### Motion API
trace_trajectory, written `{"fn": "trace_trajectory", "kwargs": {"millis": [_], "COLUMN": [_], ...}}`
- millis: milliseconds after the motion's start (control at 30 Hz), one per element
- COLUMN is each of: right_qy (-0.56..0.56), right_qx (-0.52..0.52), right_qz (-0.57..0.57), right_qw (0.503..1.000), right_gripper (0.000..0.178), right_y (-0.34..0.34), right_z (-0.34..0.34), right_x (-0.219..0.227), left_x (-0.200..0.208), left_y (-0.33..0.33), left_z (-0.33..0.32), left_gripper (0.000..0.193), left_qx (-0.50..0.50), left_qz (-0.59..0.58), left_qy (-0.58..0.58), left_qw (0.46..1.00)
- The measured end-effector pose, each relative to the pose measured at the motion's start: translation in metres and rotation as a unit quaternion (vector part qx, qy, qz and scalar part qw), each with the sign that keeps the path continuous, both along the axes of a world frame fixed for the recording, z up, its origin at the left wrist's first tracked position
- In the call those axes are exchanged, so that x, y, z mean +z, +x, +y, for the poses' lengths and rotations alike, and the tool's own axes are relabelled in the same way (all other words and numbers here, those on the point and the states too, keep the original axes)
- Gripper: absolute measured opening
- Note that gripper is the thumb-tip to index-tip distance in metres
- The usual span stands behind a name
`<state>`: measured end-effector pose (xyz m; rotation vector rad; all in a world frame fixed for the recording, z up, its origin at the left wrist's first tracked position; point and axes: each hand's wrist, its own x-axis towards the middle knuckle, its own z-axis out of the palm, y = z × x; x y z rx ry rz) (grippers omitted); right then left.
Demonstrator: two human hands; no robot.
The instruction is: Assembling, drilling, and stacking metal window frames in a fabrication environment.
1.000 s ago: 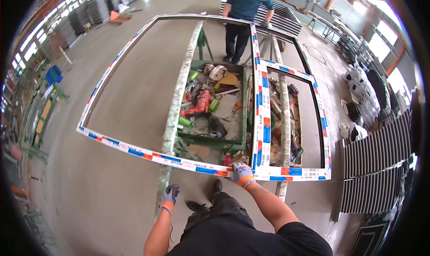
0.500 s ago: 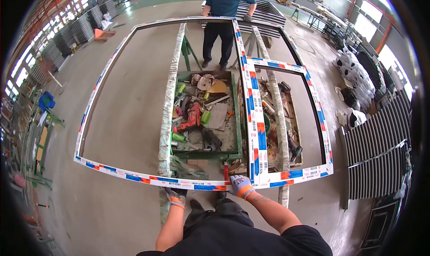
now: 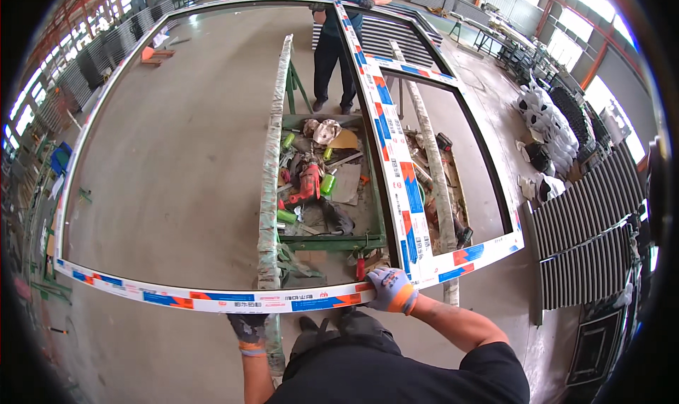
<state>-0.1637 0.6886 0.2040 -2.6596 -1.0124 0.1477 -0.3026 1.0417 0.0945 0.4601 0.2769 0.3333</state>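
Window frame (image 3: 254,301): seemingly above the wrapped rails (image 3: 269,213); my co-worker (image 3: 329,61) lifting unevenly could twist it.
Right hand (image 3: 390,289): clasping its near edge.
Left hand (image 3: 249,329): beneath (fingers hidden; I can't tell my grip).

Your right hand (image 3: 391,289) wore a matt cloth glove (image 3: 404,298). The frame (image 3: 262,302) beneath it was faced with smooth, slightly glossy printed film; its inner edges looked like dark metal. Beyond your left hand (image 3: 249,329), the long support bar (image 3: 269,192) carried rough, wrinkled wrapping. Ahead of both hands, the tray (image 3: 332,244) appeared to be painted metal, and the drill (image 3: 309,183) inside it plastic-bodied. The floor (image 3: 163,192) around your hands looked smooth.
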Motion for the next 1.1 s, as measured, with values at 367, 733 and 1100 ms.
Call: {"fn": "trace_trajectory", "kwargs": {"millis": [367,733,1100], "right_qy": [0.146,0.284,0.679], "right_qx": [0.073,0.172,-0.042], "right_qz": [-0.047,-0.129,-0.145], "right_qw": [0.986,0.934,0.718], "right_gripper": [0.051,0.077,0.040], "right_y": [-0.014,0.007,-0.048], "right_z": [0.025,-0.034,-0.012], "right_x": [0.134,0.292,0.256], "left_x": [0.214,0.147,0.058], "left_y": [0.029,0.062,0.123], "left_z": [0.081,0.026,-0.104], "left_gripper": [0.053,0.058,0.046], "left_qx": [-0.090,0.076,-0.056], "left_qz": [-0.347,-0.417,-0.303], "left_qy": [0.167,0.452,0.580], "left_qw": [0.918,0.785,0.754]}}
